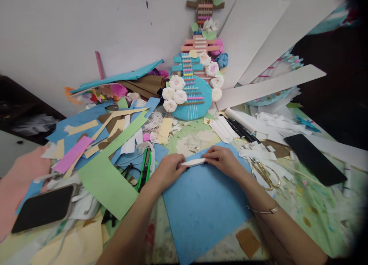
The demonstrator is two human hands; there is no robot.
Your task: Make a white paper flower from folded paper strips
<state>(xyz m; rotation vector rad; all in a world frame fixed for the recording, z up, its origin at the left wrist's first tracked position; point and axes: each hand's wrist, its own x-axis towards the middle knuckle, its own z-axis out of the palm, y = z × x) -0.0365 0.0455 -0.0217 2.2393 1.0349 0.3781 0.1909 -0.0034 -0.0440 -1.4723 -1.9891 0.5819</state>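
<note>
My left hand point(167, 170) and my right hand point(222, 160) meet over a blue paper sheet point(201, 203) on the table. Between them they pinch a small white folded paper strip point(193, 162), the left hand at its left end and the right hand at its right end. Both hands have their fingers closed on the strip. A thin bangle point(266, 210) circles my right wrist.
Gold scissors point(264, 172) lie right of my right hand among white scraps. A green utility knife point(144, 168), green paper point(107, 182) and a phone point(43, 207) lie left. A black phone point(314, 159) lies right. A blue paper guitar with white flowers point(191, 94) leans on the wall.
</note>
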